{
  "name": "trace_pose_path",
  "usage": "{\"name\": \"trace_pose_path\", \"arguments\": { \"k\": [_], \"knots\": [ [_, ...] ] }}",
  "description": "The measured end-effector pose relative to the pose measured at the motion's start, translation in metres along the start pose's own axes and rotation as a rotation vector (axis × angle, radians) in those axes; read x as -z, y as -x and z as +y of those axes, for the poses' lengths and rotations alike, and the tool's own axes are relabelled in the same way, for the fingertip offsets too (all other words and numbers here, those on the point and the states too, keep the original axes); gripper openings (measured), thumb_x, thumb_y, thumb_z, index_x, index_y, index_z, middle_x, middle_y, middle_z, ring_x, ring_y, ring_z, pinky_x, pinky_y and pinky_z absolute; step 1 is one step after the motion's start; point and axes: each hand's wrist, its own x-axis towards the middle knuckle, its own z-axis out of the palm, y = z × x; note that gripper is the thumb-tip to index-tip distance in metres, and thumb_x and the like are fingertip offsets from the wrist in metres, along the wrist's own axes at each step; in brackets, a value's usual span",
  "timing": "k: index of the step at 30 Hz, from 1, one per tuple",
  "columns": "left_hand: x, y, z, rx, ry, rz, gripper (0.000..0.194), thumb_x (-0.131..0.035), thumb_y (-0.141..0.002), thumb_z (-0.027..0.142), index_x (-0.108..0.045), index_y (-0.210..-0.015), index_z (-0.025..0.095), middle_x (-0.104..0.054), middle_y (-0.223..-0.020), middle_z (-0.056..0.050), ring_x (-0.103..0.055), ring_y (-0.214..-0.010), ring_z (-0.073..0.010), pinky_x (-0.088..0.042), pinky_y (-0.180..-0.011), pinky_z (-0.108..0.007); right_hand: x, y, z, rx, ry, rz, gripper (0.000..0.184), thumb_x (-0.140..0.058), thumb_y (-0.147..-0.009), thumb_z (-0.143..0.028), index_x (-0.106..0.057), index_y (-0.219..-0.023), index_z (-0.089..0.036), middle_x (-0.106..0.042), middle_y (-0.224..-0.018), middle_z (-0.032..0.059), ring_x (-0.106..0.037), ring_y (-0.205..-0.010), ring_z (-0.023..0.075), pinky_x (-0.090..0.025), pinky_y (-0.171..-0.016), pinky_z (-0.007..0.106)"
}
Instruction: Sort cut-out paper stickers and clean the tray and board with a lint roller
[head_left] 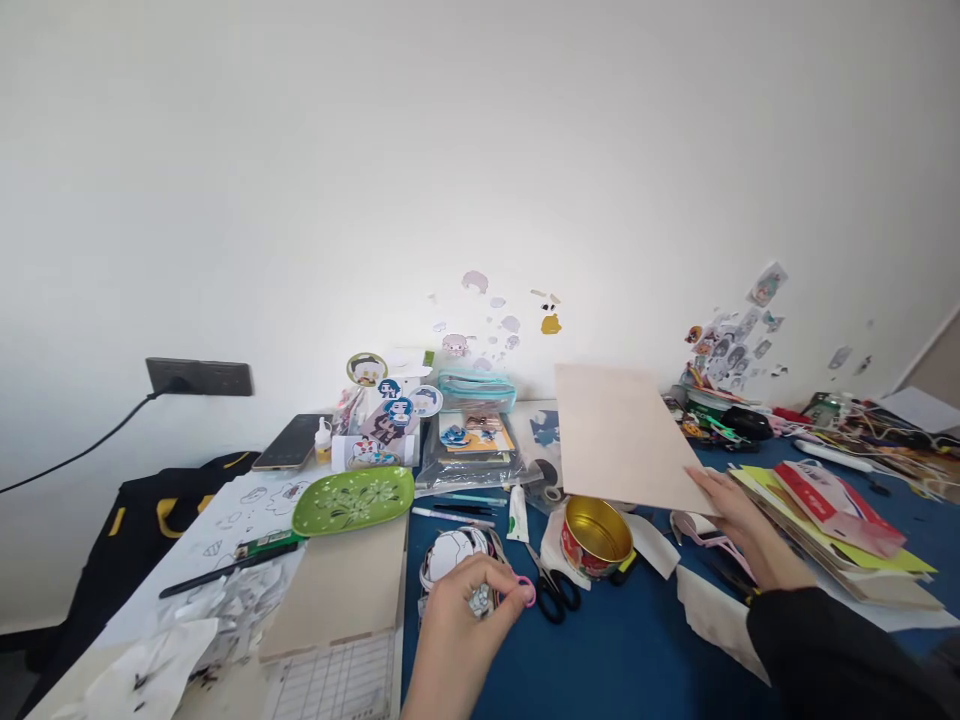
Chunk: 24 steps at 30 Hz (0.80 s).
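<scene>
In my right hand (731, 505) is a plain beige board (619, 435), gripped by its lower right corner and tilted up over the back of the table. My left hand (480, 605) is closed in a pinch at the front middle. A small pink ring-shaped thing (529, 591) shows at its fingertips; the rest of it is hidden. Just right of that hand lie black-handled scissors (556, 595). Behind the hand is a pile of paper cutouts (454, 552). An open tin (598, 535) with a gold inside stands below the board.
A green tray (354, 500) sits on the left over another beige board (337, 580). Scraps of clear film and paper (240, 595) lie farther left. A white tube (517, 515) and pens (454, 515) are mid-table. To the right is a stack of papers (840, 540).
</scene>
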Motion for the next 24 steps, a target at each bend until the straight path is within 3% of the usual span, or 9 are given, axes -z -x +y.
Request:
{"name": "trace_pose_path", "arguments": {
  "k": [4,6,8,9,11,12,17,24],
  "knots": [
    [-0.020,-0.007,-0.018,-0.015,-0.344,-0.012,0.046,-0.043,-0.089,0.046,-0.043,-0.051,0.020,-0.056,-0.059,-0.003,-0.054,-0.064,-0.0194,-0.039,-0.066,-0.030,-0.015,-0.019,0.020,-0.084,-0.052,0.002,0.007,-0.071,-0.069,-0.015,-0.066,-0.074,-0.013,-0.070,-0.063,0.0084,-0.064,-0.051,0.0185,-0.050,-0.040,0.023],
    [-0.034,-0.014,-0.029,0.039,-0.437,-0.080,0.043,-0.028,-0.094,0.040,-0.050,-0.063,0.020,-0.054,-0.055,-0.003,-0.052,-0.057,-0.0189,-0.037,-0.060,-0.030,-0.021,-0.023,0.030,-0.096,-0.080,-0.017,0.009,-0.072,-0.069,-0.015,-0.068,-0.076,-0.013,-0.071,-0.066,0.0076,-0.065,-0.054,0.0178,-0.051,-0.042,0.021],
    [-0.050,-0.023,-0.037,0.065,-0.424,-0.164,0.033,-0.025,-0.094,0.026,-0.056,-0.096,0.017,-0.064,-0.071,-0.006,-0.058,-0.067,-0.0201,-0.040,-0.062,-0.029,-0.026,-0.025,0.037,-0.109,-0.108,-0.033,0.010,-0.072,-0.071,-0.016,-0.068,-0.079,-0.013,-0.072,-0.068,0.0067,-0.066,-0.055,0.0172,-0.052,-0.044,0.021],
    [-0.059,-0.028,-0.040,0.051,-0.412,-0.188,0.033,-0.025,-0.092,0.020,-0.051,-0.111,0.016,-0.067,-0.087,-0.009,-0.061,-0.078,-0.0205,-0.042,-0.068,-0.029,-0.028,-0.027,0.040,-0.115,-0.120,-0.037,0.010,-0.072,-0.071,-0.016,-0.068,-0.080,-0.014,-0.072,-0.068,0.0062,-0.066,-0.055,0.0167,-0.053,-0.045,0.021],
    [-0.078,-0.041,-0.043,0.042,-0.426,-0.190,0.038,-0.028,-0.090,0.016,-0.044,-0.124,0.017,-0.062,-0.115,-0.012,-0.059,-0.101,-0.0205,-0.042,-0.081,-0.029,-0.031,-0.030,0.045,-0.126,-0.135,-0.041,0.010,-0.071,-0.072,-0.017,-0.068,-0.081,-0.014,-0.072,-0.068,0.0056,-0.066,-0.054,0.0161,-0.052,-0.044,0.020],
    [-0.087,-0.047,-0.044,0.075,-0.448,-0.177,0.035,-0.030,-0.091,0.020,-0.047,-0.121,0.017,-0.061,-0.117,-0.012,-0.058,-0.104,-0.0214,-0.042,-0.083,-0.029,-0.031,-0.031,0.047,-0.129,-0.138,-0.041,0.011,-0.072,-0.072,-0.018,-0.068,-0.082,-0.014,-0.072,-0.067,0.0056,-0.066,-0.054,0.0161,-0.052,-0.043,0.020],
    [-0.119,-0.080,-0.050,0.280,-0.521,-0.182,0.042,-0.028,-0.092,0.041,-0.060,-0.097,0.014,-0.068,-0.085,-0.014,-0.064,-0.084,-0.0300,-0.043,-0.069,-0.035,-0.031,-0.037,0.051,-0.134,-0.131,-0.065,0.022,-0.074,-0.071,-0.023,-0.068,-0.090,-0.014,-0.072,-0.068,0.0062,-0.067,-0.057,0.0180,-0.051,-0.043,0.021],
    [-0.129,-0.095,-0.053,0.328,-0.461,-0.184,0.033,-0.033,-0.088,0.028,-0.063,-0.082,0.016,-0.069,-0.079,-0.013,-0.065,-0.075,-0.0264,-0.040,-0.062,-0.031,-0.027,-0.043,0.052,-0.141,-0.101,-0.098,0.014,-0.067,-0.074,-0.024,-0.069,-0.086,-0.017,-0.073,-0.079,0.0101,-0.069,-0.067,0.0222,-0.054,-0.046,0.025]
  ]
}}
